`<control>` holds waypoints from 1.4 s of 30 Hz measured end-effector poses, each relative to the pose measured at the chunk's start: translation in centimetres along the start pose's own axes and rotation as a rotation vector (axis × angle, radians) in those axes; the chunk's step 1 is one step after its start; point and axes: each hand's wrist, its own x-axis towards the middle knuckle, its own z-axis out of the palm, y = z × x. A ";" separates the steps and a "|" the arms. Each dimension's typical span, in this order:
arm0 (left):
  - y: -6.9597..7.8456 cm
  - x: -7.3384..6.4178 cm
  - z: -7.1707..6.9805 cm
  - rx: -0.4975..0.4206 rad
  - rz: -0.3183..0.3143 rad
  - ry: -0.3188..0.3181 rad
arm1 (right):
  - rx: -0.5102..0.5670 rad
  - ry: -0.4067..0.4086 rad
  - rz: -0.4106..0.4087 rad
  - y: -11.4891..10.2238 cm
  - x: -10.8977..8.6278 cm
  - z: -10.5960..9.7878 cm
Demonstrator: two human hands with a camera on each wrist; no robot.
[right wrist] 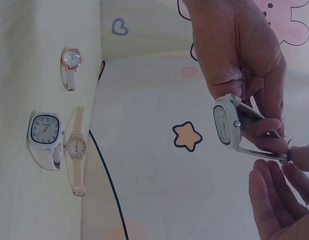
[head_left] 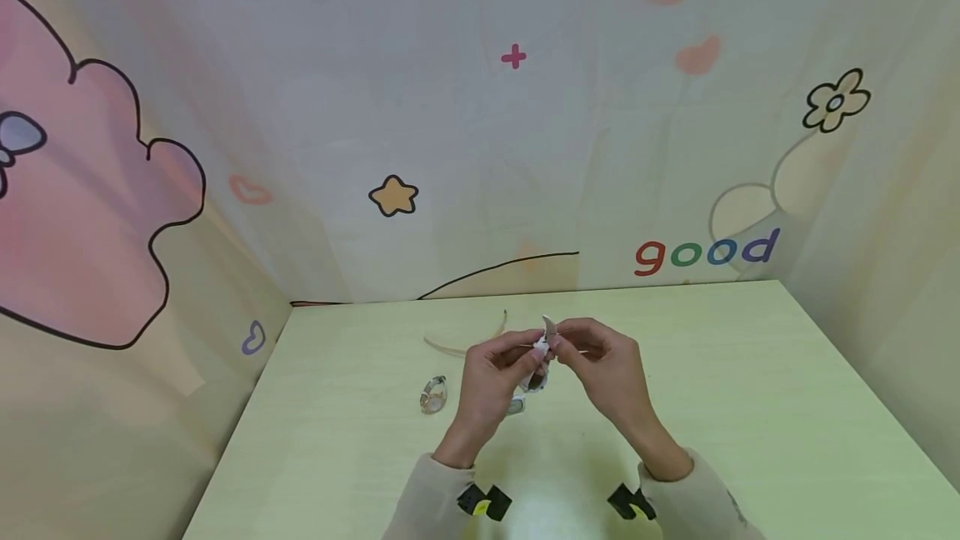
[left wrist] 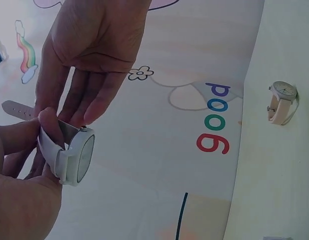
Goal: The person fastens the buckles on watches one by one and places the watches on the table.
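Both hands hold a white-cased wristwatch (head_left: 535, 380) above the table. Its white strap is bent into a loop, and the strap's tip points up between the hands in the head view. My left hand (head_left: 487, 386) pinches the strap from the left, thumb on it; in the right wrist view, left-hand fingers reach inside the loop. From the other side, my right hand (head_left: 611, 369) pinches the strap near its end. A crown shows on the watch's (right wrist: 225, 122) case side in the right wrist view. Fingers partly hide where the strap ends meet.
On the table (head_left: 712, 407) lie a rose-gold watch (right wrist: 72, 59), a square white watch (right wrist: 45, 131) and a pink-strapped watch (right wrist: 77, 146), stretched flat. A watch with a looped pink strap (left wrist: 280, 110) stands in the left wrist view. A printed cloth (head_left: 450, 107) hangs behind the table.
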 end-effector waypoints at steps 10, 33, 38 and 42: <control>-0.1 -0.1 0.1 0.064 -0.026 0.043 | -0.048 0.032 -0.143 0.0 0.0 0.4; 0.1 -0.4 0.2 0.129 0.012 0.099 | 0.096 0.005 -0.126 -0.1 -0.3 0.7; -0.1 -0.4 0.2 0.122 0.024 0.111 | 0.092 -0.002 -0.113 -0.1 -0.3 0.6; -0.2 -0.3 0.2 0.129 0.030 0.116 | 0.092 0.000 -0.106 0.0 -0.4 0.6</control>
